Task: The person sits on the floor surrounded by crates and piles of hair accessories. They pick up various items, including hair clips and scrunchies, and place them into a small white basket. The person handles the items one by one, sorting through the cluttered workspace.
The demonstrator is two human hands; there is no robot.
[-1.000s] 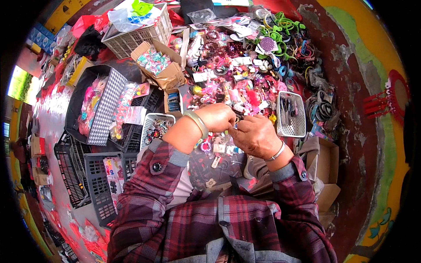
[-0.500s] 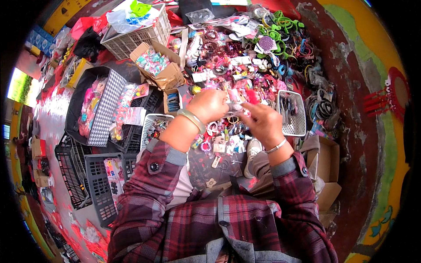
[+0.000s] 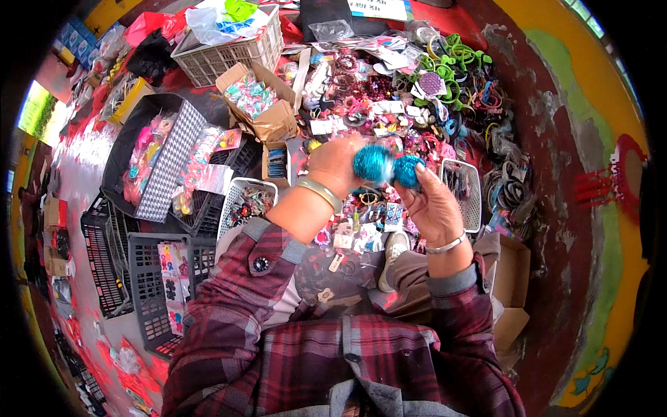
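Two shiny blue tinsel pom-poms are held up side by side over the pile of hair accessories (image 3: 361, 83). My left hand (image 3: 335, 165) is closed at the edge of the larger pom-pom (image 3: 373, 162), with its fingertips mostly hidden behind it. A whitish glare, perhaps clear plastic, covers part of that pom-pom's right side. My right hand (image 3: 436, 208) pinches the smaller pom-pom (image 3: 408, 172) between thumb and fingers. Beneath the hands lie small carded trinkets, hair ties and beads.
White plastic baskets (image 3: 461, 182) (image 3: 240, 186) flank the pile. A cardboard box of pastel packets (image 3: 274, 125), a houndstooth-patterned bin (image 3: 170, 160) and black crates (image 3: 149, 278) stand to the left. Green headbands (image 3: 455, 59) lie far right; an open cardboard box (image 3: 511, 285) sits nearer.
The blue pom-poms now show in my hands, where a small clear plastic-like item was before. My right hand has turned, and both hands have shifted slightly right.
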